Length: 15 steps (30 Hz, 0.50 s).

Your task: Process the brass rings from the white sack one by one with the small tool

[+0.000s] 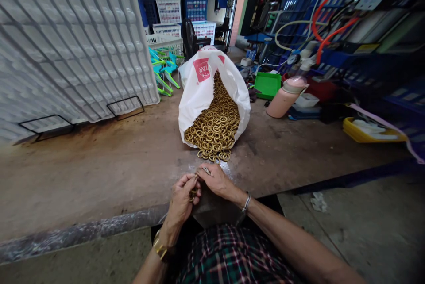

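Note:
A white plastic bag (pixel 199 98) lies open on the worn table (pixel 116 169), spilling a heap of gold metal rings (pixel 215 129) toward me. Just below the heap, my left hand (pixel 182 200) is closed round a few gold rings (pixel 192 194). My right hand (pixel 216 180) sits beside it, fingertips pinched on a small silver piece (pixel 206 170) that meets the left hand's fingers. A gold watch is on my left wrist and a silver bangle on my right.
A big white ribbed panel (pixel 73 40) leans at the left. A pink bottle (pixel 285 96), a green tray (pixel 267 85), a yellow tray (pixel 368 131), hoses and blue crates crowd the right. Turquoise hangers (pixel 164 69) and stacked crates stand behind the bag.

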Available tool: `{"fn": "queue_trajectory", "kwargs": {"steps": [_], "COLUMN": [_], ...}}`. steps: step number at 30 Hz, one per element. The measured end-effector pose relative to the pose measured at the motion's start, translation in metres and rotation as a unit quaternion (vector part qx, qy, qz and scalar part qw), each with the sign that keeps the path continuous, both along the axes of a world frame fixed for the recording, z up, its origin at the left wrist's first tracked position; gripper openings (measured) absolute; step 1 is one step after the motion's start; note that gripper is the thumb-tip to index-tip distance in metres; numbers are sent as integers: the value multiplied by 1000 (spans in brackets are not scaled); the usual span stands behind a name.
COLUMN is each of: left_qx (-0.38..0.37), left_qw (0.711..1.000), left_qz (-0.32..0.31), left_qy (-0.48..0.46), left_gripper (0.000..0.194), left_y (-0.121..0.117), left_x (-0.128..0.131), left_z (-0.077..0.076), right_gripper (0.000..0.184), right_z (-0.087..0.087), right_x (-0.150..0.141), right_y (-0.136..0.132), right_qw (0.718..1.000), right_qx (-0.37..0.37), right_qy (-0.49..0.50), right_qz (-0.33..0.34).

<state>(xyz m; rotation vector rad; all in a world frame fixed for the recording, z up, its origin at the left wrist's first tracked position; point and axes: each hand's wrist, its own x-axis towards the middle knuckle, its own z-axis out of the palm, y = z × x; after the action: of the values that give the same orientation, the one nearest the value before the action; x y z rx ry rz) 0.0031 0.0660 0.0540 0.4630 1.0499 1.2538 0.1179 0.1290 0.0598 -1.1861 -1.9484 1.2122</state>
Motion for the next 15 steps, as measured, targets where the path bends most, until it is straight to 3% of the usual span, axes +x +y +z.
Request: {"fn": "queue_trajectory", "kwargs": {"steps": [10,15], "left_qx": [1,11], "left_qw": [1000,1000], "left_qz": [-1,22], "left_qy": [-10,14], "left_gripper": [29,31], "left_y": [-3,-2], "left_x": [0,2], "left_z": [0,2], "right_gripper": [25,18], "right_z": [3,-2], "right_x": [1,5], "right_y": [-1,-4], "right_qw": [999,993], "right_qx": [-32,62], "right_qy": [39,-93], "right_qz": [8,24]}}
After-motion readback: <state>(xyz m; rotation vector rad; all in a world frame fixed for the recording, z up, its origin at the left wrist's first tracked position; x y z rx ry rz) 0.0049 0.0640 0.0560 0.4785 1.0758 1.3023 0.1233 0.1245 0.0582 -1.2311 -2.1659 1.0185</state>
